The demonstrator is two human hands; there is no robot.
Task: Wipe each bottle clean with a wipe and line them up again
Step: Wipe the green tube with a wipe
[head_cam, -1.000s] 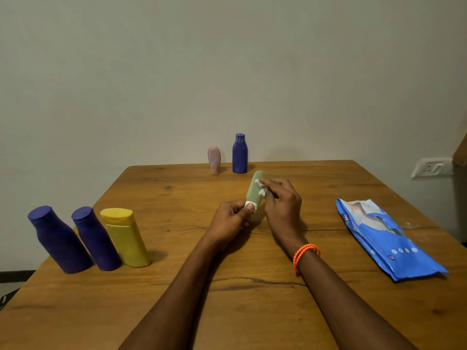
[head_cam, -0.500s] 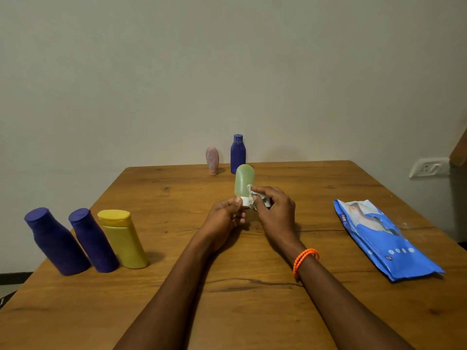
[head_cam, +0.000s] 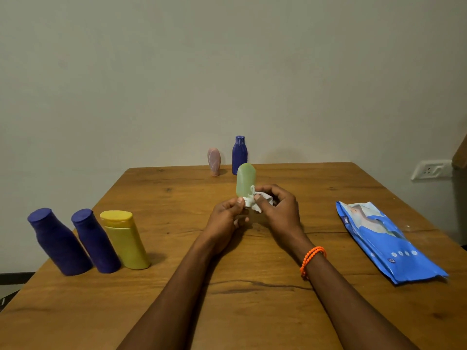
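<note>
Pale green smooth plastic bottle [head_cam: 245, 179], frame centre: light, likely slippery; left hand [head_cam: 227, 219] grips white cap end, right hand [head_cam: 276, 210] pinches crumpled white wipe [head_cam: 255, 202].

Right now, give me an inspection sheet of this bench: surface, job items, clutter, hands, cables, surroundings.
Surface: wooden table, cracks in the grain.
Job items: green bottle held upright, cap down; wipe at its lower end. Two blue bottles and yellow bottle in a row at left. Pink bottle and blue bottle at far edge. Wipes pack at right.
Clutter: nothing seen.
Hands: left hand grips green bottle; right hand pinches wipe.
Cables: nothing seen.
Surroundings: plain wall, socket at right.
</note>
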